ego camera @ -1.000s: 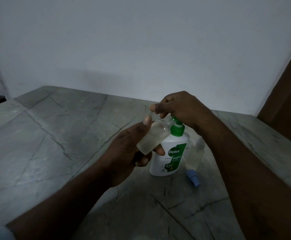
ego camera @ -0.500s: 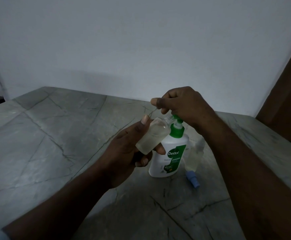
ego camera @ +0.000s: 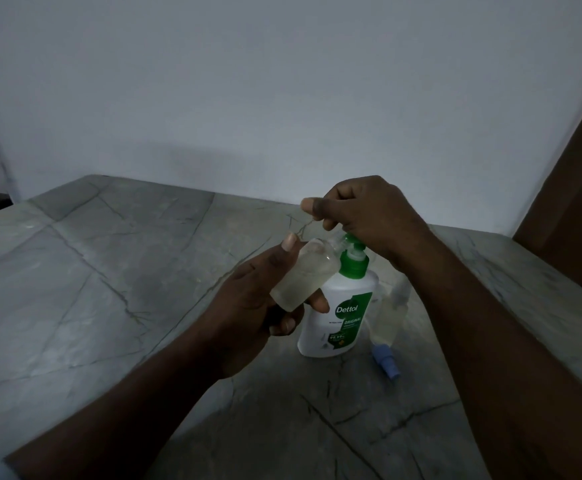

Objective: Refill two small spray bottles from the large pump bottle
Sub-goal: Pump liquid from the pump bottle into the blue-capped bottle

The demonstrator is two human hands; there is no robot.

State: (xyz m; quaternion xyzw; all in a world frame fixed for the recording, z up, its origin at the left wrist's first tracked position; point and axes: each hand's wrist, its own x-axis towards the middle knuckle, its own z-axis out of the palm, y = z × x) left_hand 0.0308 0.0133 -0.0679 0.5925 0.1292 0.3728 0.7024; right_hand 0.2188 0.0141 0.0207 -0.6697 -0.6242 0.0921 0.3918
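It looks like a dim room in a home: a grey, veined stone counter (ego camera: 109,289) meets a bare white wall (ego camera: 282,98), a brown wooden panel (ego camera: 580,202) stands at the right, and a handwash pump bottle (ego camera: 338,317) sits on the stone.

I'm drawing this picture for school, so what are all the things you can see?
grey marble table: one, grey, under everything
white wall: one, white, behind
brown wooden panel: one, brown, far right
large white plastic pump bottle with green top: one, white and green, upright on table
small clear plastic bottles: two, clear, one held tilted, other upright beside pump bottle
blue spray cap: one, blue, lying on table
left hand: one, holding the tilted bottle
right hand: one, curled over the green pump
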